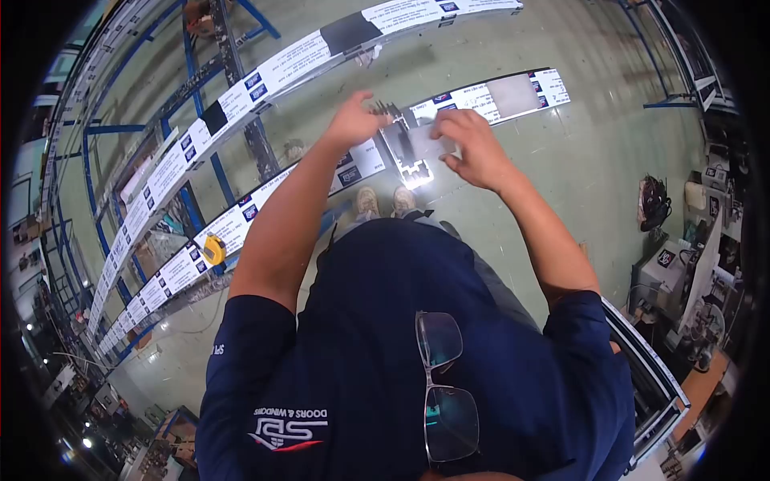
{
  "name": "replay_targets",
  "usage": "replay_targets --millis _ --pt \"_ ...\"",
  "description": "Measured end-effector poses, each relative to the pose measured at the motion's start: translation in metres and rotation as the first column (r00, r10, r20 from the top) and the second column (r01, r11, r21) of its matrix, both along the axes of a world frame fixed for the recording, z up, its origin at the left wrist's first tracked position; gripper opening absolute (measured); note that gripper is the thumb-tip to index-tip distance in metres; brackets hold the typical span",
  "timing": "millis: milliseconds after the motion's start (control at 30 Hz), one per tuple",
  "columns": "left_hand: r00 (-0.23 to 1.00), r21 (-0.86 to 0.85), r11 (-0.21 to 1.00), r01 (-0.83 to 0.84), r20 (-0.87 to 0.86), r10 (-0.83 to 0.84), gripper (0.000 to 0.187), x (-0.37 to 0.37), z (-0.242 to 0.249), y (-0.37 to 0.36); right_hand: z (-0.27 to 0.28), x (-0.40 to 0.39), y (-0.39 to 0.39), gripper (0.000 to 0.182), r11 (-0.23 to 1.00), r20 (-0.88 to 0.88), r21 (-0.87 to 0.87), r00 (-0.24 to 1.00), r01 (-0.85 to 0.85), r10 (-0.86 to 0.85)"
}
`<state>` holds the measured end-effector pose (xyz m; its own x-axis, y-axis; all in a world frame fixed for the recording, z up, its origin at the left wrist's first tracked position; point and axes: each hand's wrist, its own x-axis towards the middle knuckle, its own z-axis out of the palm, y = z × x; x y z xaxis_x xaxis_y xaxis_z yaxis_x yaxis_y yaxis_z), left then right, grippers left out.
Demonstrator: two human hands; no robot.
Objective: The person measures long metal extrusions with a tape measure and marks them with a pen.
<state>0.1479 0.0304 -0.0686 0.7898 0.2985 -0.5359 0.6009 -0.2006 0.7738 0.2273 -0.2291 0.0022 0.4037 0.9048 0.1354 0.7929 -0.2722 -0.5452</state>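
Observation:
My left hand (355, 122) is at the upper end of a short metal profile (400, 144), its fingers apart and near the profile's dark ridged end; whether they touch it is unclear. The profile lies crosswise over a long bar with printed white film (361, 164), its cut end bright. On the other side, my right hand (475, 151) has bent, spread fingers and is beside a greyish bare stretch of the bar (425, 143). Nothing shows between its thumb and fingers.
A yellow tape measure (214, 249) rests on the long bar at the left. A second film-wrapped bar (289, 68) runs behind, over blue metal racks (120, 129). Machines and a bench (658, 272) stand at the right. My shoes (367, 202) show below the bar.

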Motion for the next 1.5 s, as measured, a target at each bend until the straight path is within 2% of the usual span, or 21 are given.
replay_targets --millis 133,367,433,467,533,567,633,667,767,867,1100,1167,1267,1367,1500 --pt "0.999 0.028 0.999 0.025 -0.031 -0.024 0.087 -0.001 0.016 0.002 -0.003 -0.012 0.025 0.042 0.989 0.028 -0.092 0.992 -0.117 0.120" --pt "1.000 0.022 1.000 -0.006 -0.024 0.007 0.085 -0.003 0.014 0.001 -0.015 -0.010 0.052 0.042 0.978 0.056 -0.134 0.984 -0.158 0.166" --pt "1.000 0.036 0.999 -0.002 -0.028 0.003 0.086 -0.004 0.021 0.001 -0.009 -0.021 0.048 0.043 0.997 0.097 -0.074 0.995 -0.015 0.022" --pt "0.999 0.053 0.999 0.010 -0.034 -0.008 0.086 -0.004 0.024 0.000 -0.008 -0.028 0.047 0.043 0.997 0.099 -0.079 0.995 -0.020 0.027" --pt "0.999 0.059 0.998 0.011 -0.033 -0.009 0.086 -0.003 0.026 0.001 -0.012 -0.045 0.047 0.056 0.970 -0.021 -0.099 0.974 0.222 -0.225" --pt "0.999 0.070 0.997 0.017 -0.036 -0.015 0.086 -0.003 0.026 0.001 -0.015 -0.052 0.048 0.056 0.970 -0.018 -0.105 0.975 0.219 -0.222" --pt "0.999 0.074 0.997 0.022 -0.039 -0.019 0.087 -0.002 0.022 0.002 -0.022 -0.064 0.054 0.065 0.928 0.023 -0.086 0.932 0.362 -0.361" --pt "0.999 0.085 0.996 0.031 -0.043 -0.027 0.087 -0.001 0.021 0.003 -0.024 -0.067 0.057 0.066 0.920 -0.011 -0.097 0.924 0.379 -0.382" --pt "0.997 0.046 0.998 0.043 -0.058 -0.040 0.086 0.001 0.017 0.006 -0.030 -0.073 0.066 0.063 0.903 -0.008 -0.087 0.906 0.421 -0.424" --pt "0.997 0.079 0.995 0.057 -0.052 -0.053 0.088 0.001 0.020 0.006 -0.030 -0.075 0.069 0.065 0.887 0.007 -0.102 0.892 0.450 -0.452" --pt "0.996 0.068 0.996 0.065 -0.060 -0.061 0.087 0.003 0.018 0.008 -0.035 -0.075 0.070 0.061 0.901 0.023 -0.060 0.903 0.430 -0.430" --pt "0.997 0.027 0.998 0.055 -0.046 -0.054 0.088 0.003 0.016 0.009 -0.037 -0.075 0.069 0.058 0.905 0.075 -0.038 0.904 0.424 -0.421" --pt "0.998 0.004 0.999 0.044 -0.048 -0.043 0.089 0.004 0.013 0.010 -0.037 -0.075 0.069 0.052 0.904 0.036 -0.058 0.905 0.424 -0.423" --pt "0.996 -0.082 0.995 0.051 -0.066 -0.057 0.090 0.005 0.009 0.013 -0.036 -0.075 0.069 0.055 0.897 0.071 -0.060 0.898 0.438 -0.434" --pt "0.999 -0.093 0.995 0.035 -0.035 -0.039 0.097 0.001 0.019 0.012 -0.036 -0.076 0.069 0.054 0.892 0.077 -0.049 0.892 0.449 -0.444"
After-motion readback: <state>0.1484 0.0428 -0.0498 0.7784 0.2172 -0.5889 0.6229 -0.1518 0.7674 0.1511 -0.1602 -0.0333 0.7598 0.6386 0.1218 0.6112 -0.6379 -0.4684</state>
